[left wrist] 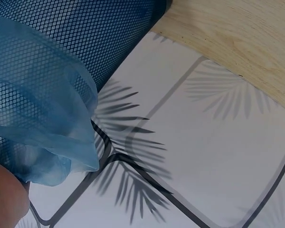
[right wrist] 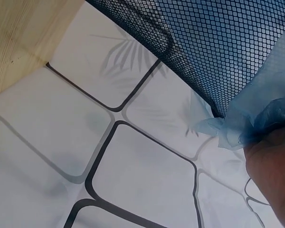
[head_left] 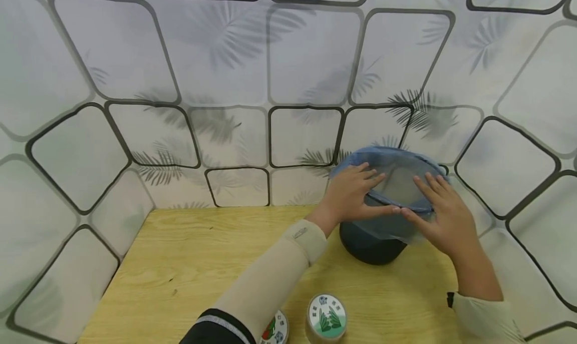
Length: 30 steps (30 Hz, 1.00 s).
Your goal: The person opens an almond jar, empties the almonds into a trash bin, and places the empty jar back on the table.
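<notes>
A dark mesh wastebasket point(head_left: 374, 249) stands on the right part of the table, lined with a thin blue see-through bin bag point(head_left: 360, 156). The bag's edge is folded over the rim and hangs loosely outside, as the left wrist view shows over the mesh wall point(left wrist: 114, 33). My left hand point(head_left: 351, 196) lies across the left of the rim, fingers stretched out on the bag. On the right side my right hand point(head_left: 448, 219) rests with its fingers spread on the bag. The two thumbs nearly meet at the near rim. In the right wrist view, bag film point(right wrist: 247, 116) bunches beside that hand.
A round container point(head_left: 326, 316) with a green plant label stands near the table's front. Left of it, another round lid point(head_left: 277, 329) is partly hidden by my left sleeve. The wooden table point(head_left: 180, 254) meets a patterned wall covering point(head_left: 234, 133) behind and at both sides.
</notes>
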{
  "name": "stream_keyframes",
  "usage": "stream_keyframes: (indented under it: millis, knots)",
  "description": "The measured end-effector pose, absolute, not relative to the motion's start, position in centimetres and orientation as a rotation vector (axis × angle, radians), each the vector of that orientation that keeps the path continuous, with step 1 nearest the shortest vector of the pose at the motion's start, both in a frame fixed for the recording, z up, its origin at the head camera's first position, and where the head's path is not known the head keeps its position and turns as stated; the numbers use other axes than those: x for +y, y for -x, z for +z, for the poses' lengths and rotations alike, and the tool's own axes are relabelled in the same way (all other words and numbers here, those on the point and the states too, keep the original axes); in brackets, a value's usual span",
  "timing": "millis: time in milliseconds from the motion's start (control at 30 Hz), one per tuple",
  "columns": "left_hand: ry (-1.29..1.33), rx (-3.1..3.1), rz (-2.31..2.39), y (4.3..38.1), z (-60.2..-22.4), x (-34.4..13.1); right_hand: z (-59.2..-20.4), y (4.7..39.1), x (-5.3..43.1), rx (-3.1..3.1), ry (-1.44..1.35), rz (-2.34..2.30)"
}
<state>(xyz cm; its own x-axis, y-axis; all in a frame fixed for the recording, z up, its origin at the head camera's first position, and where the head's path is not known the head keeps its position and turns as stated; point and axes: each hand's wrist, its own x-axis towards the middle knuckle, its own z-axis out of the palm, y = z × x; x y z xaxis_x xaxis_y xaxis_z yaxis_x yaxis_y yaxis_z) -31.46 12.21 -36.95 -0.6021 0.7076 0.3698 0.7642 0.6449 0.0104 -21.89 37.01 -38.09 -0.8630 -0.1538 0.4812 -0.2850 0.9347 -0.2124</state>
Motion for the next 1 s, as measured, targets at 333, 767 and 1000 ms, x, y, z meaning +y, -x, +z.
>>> stream_keyframes:
  millis: [333, 767, 1000]
  knots:
    - [1.149, -2.456, -0.299, 30.7, -37.7, 10.3, -38.4, 21.8, 35.4, -2.622, -0.343, 0.383]
    - [1.099, -2.424, -0.302, 29.3, -37.9, 8.4, -38.2, 21.5, 33.8, -2.548, -0.414, 0.423]
    - [1.066, -2.401, -0.323, 29.0, -38.1, 7.8, -38.4, 21.6, 33.4, -2.537, -0.438, 0.417]
